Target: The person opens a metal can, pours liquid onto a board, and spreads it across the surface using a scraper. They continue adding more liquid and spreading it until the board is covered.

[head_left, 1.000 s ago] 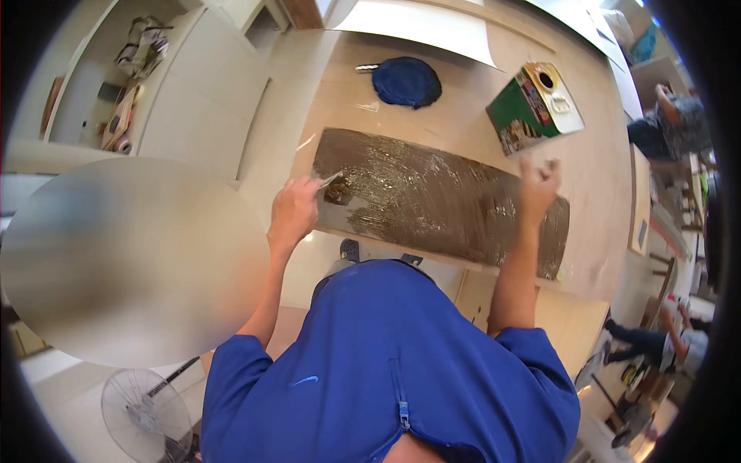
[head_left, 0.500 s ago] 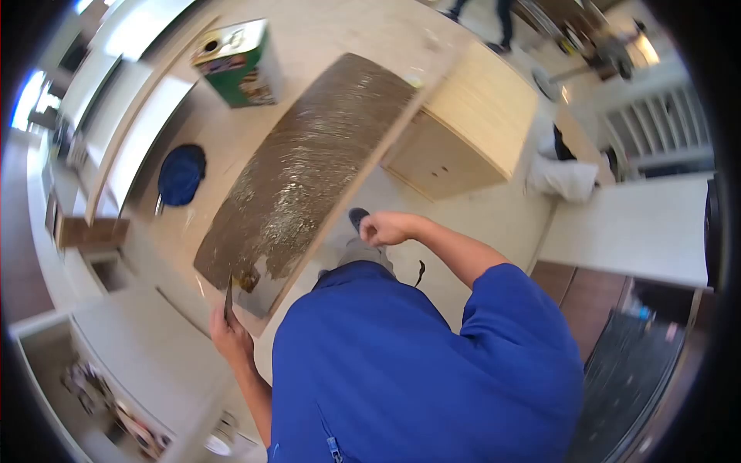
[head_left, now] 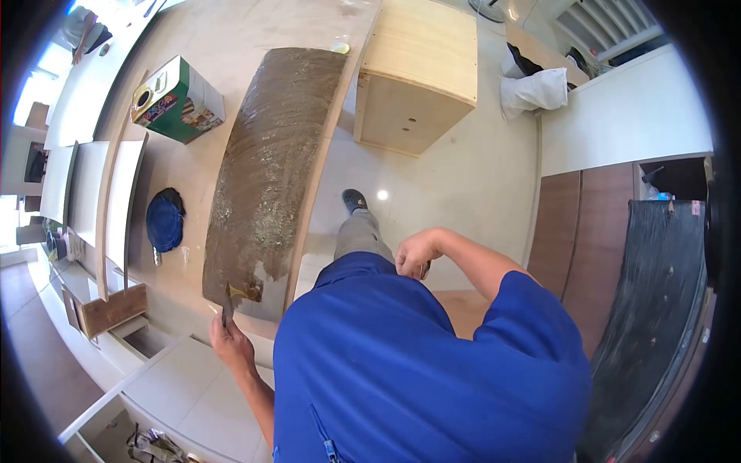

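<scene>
Brown, wet-smeared board (head_left: 270,162) was laid along plywood bench (head_left: 193,170), beside pale tiled floor (head_left: 463,177). Scraper (head_left: 228,302) was gripped in left hand (head_left: 231,343) fingers at the board's near end; right hand (head_left: 417,253) was curled closed at the chest.

- The long brown glue-smeared panel (head_left: 274,170) runs from top centre to lower left of the frame. It covers the near edge of the pale plywood bench (head_left: 208,31).
- Left of the panel, you have bare bench between the green rectangular tin (head_left: 177,100) at upper left and the round dark-blue cloth (head_left: 164,220) below it.
- A dark brown wood offcut (head_left: 114,310) blocks the lower-left end of the bench, near your left hand (head_left: 231,343), which grips a thin scraper (head_left: 228,301).
- Right of the panel, a pale wooden cabinet box (head_left: 417,73) stands close beside its upper end.
- Below that box, the space over the glossy white floor (head_left: 471,185) is open around your curled right hand (head_left: 417,253).
</scene>
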`<move>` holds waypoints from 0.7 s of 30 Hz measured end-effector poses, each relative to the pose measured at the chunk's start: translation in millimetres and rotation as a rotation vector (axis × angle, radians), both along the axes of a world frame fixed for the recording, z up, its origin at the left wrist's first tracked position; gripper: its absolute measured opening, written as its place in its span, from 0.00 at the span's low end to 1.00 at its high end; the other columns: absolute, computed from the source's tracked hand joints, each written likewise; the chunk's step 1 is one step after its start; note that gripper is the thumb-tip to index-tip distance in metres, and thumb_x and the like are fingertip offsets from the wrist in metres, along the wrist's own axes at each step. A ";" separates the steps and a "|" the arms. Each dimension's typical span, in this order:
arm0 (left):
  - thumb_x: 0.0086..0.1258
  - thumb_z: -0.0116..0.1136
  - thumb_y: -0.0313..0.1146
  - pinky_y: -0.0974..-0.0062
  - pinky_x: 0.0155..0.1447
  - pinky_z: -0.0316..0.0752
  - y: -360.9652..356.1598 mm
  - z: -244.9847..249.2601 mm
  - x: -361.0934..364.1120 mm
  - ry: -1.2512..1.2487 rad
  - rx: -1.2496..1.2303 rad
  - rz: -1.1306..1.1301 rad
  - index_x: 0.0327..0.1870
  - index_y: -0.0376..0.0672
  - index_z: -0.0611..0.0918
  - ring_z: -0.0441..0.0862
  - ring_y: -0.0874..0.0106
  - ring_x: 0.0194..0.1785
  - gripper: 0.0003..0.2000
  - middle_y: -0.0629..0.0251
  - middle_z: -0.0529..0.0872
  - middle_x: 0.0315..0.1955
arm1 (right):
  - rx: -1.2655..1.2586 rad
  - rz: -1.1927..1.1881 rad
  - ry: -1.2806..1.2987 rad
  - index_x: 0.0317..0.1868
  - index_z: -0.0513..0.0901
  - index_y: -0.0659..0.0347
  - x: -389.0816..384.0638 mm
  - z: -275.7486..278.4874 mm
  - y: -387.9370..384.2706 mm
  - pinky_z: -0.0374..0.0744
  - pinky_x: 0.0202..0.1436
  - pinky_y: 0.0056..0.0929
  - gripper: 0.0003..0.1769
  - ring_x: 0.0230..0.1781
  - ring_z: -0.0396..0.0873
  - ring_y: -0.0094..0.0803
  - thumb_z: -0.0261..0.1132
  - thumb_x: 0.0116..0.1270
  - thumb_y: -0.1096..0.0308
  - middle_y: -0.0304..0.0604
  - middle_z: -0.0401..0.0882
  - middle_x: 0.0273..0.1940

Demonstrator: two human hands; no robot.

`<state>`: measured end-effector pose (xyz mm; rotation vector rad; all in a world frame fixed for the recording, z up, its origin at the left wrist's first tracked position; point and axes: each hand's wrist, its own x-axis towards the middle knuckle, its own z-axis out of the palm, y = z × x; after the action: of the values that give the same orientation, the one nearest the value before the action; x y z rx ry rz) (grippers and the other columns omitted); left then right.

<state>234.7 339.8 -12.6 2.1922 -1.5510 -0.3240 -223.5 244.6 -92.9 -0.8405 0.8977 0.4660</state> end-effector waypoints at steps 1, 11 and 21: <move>0.78 0.53 0.26 0.60 0.53 0.76 -1.4 0.0 1.2 0.006 0.001 -0.010 0.53 0.36 0.83 0.82 0.51 0.48 0.10 0.51 0.84 0.45 | 0.004 0.003 0.013 0.42 0.88 0.63 1.6 5.4 0.1 0.84 0.40 0.30 0.12 0.36 0.85 0.30 0.72 0.62 0.64 0.41 0.86 0.35; 0.77 0.53 0.24 0.61 0.53 0.76 3.2 -3.2 -6.3 0.058 -0.019 -0.025 0.53 0.34 0.82 0.82 0.51 0.48 0.10 0.51 0.84 0.46 | -0.032 0.117 0.056 0.44 0.89 0.61 8.2 10.2 -9.3 0.86 0.42 0.33 0.14 0.40 0.86 0.31 0.74 0.61 0.61 0.42 0.88 0.38; 0.75 0.54 0.23 0.60 0.55 0.78 12.7 -7.7 -11.8 0.073 -0.098 0.010 0.52 0.37 0.85 0.84 0.51 0.49 0.10 0.51 0.87 0.44 | -0.049 0.206 0.015 0.43 0.88 0.57 4.1 -7.5 -9.7 0.85 0.43 0.38 0.12 0.44 0.86 0.33 0.74 0.61 0.63 0.41 0.89 0.42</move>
<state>222.9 352.5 -20.4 2.0895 -1.4844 -0.3140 -219.3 234.9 -100.4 -0.9802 0.8427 0.6319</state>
